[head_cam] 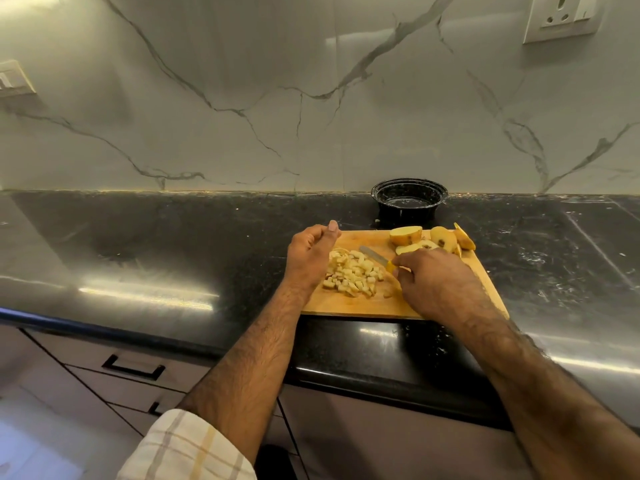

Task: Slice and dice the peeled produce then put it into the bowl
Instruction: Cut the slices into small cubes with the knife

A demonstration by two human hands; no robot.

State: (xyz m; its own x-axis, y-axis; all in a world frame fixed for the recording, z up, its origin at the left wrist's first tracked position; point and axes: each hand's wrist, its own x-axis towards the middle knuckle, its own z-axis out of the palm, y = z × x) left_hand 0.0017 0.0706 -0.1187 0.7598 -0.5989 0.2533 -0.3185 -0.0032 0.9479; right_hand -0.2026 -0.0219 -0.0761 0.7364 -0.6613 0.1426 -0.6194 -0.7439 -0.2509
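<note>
- Fingers of our right hand (437, 279), at centre right of the frame, curl round the yellow handle of a knife (377, 258); its blade points toward the upper left, over the cutting board (353, 306).
- Fingers of our left hand (309, 252) are loosely curled and hold nothing, with the thumb raised; the hand sits at the board's left edge.
- Diced pieces (353, 274) lie heaped on the board between our two hands, touching the left hand and just below-left of the blade tip.
- Uncut wedges (433, 239) lie above our right hand, at the board's upper right.
- Black bowl (409, 202) stands on the bench just above the board, seemingly empty. We judge the heap goes there next.
</note>
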